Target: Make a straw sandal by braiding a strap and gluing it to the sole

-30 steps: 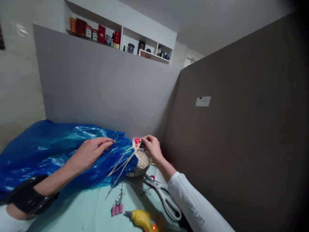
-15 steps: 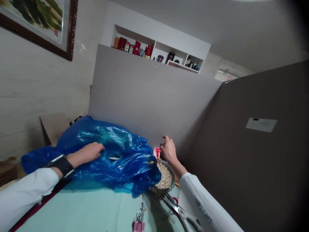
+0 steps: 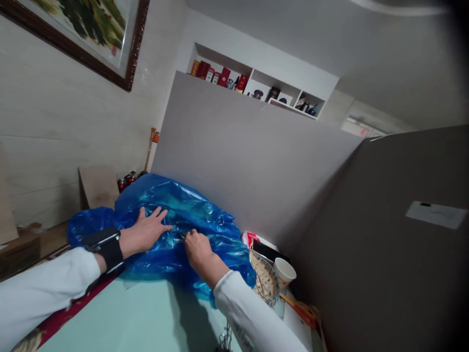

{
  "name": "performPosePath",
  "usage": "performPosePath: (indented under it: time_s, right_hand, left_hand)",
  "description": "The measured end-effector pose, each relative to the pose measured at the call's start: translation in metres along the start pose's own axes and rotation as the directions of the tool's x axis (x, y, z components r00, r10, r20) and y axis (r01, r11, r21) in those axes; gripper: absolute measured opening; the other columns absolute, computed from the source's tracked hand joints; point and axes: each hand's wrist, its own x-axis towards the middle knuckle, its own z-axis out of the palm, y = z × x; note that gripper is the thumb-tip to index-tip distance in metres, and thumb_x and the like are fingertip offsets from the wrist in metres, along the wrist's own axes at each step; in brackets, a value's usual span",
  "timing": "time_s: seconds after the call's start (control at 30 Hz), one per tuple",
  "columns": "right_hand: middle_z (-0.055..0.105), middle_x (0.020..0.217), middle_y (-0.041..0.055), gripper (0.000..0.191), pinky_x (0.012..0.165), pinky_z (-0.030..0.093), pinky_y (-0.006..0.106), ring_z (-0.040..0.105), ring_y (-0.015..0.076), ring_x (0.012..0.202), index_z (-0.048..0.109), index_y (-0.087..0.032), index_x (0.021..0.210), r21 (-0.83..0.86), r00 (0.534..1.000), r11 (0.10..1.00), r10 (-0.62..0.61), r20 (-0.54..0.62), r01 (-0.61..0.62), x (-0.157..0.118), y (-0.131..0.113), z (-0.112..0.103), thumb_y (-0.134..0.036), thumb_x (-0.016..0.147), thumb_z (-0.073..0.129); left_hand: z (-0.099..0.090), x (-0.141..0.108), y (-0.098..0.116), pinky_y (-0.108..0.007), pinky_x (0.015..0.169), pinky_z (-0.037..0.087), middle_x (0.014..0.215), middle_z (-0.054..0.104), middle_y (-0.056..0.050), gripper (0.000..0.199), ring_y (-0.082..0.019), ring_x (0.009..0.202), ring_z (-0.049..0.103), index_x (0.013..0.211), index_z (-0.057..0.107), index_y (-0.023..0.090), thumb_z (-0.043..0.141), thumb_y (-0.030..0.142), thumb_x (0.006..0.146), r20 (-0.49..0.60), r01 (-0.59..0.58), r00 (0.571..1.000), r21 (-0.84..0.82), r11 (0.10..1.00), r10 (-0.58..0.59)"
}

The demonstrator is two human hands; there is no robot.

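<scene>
A large, crumpled blue plastic bag (image 3: pixel 223 249) lies on the pale green tabletop, against the grey partition. My left hand (image 3: pixel 148 230) rests on the bag with its fingers spread, and a black watch is on that wrist. Just to the right, my right hand (image 3: pixel 201 249) is closed at the middle of the bag, fingers bent and pressed together. Its fingertips are beside a small gap in the plastic where something pale shows. What they pinch is hidden from me.
Right of the bag stand a woven basket (image 3: pixel 266 281) and a paper cup (image 3: pixel 285 270). Wire clips (image 3: pixel 225 337) lie near the front edge. Grey partitions (image 3: pixel 252 156) rise behind and at the right. A cardboard piece (image 3: pixel 98 186) leans on the left wall.
My right hand has come left and down from above the basket onto the bag. My left hand has spread its fingers. The view has shifted, and the scissors no longer show.
</scene>
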Motion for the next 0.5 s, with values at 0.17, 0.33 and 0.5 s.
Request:
performPosePath:
  time_s: [0.17, 0.33, 0.5]
  right_hand:
    - [0.067, 0.125, 0.0109, 0.033, 0.089, 0.060, 0.043, 0.069, 0.0240, 0.105, 0.064, -0.015, 0.127, -0.039, 0.983, 0.992, 0.124, 0.138, -0.120, 0.015, 0.017, 0.011, -0.033, 0.100, 0.066]
    - [0.066, 0.127, 0.0100, 0.032, 0.091, 0.059, 0.045, 0.068, 0.0245, 0.108, 0.064, -0.016, 0.128, -0.031, 0.981, 0.990, 0.140, 0.131, -0.137, 0.018, 0.017, 0.021, -0.034, 0.101, 0.065]
    - [0.067, 0.124, 0.0097, 0.030, 0.089, 0.060, 0.043, 0.069, 0.0235, 0.105, 0.064, -0.016, 0.126, -0.012, 0.987, 0.988, 0.155, 0.053, -0.154, 0.017, 0.029, 0.024, -0.033, 0.101, 0.065]
  left_hand:
    - [-0.001, -0.006, 0.011, -0.073, 0.119, 0.029, 0.163, 0.045, -0.011, 0.039, -0.040, 0.151, 0.035, 0.132, 0.065, 0.022, 0.071, 0.027, 0.094, -0.060, -0.005, 0.998, 0.064, 0.998, 0.009]
    - [0.002, -0.010, 0.020, -0.073, 0.119, 0.030, 0.161, 0.049, -0.011, 0.034, -0.039, 0.150, 0.038, 0.127, 0.068, 0.021, 0.072, 0.025, 0.093, -0.059, -0.014, 0.998, 0.088, 0.996, 0.019]
    - [0.011, -0.004, 0.016, -0.073, 0.118, 0.031, 0.159, 0.051, -0.011, 0.034, -0.040, 0.150, 0.038, 0.125, 0.069, 0.021, 0.073, 0.023, 0.092, -0.096, -0.011, 0.995, 0.107, 0.994, 0.021]
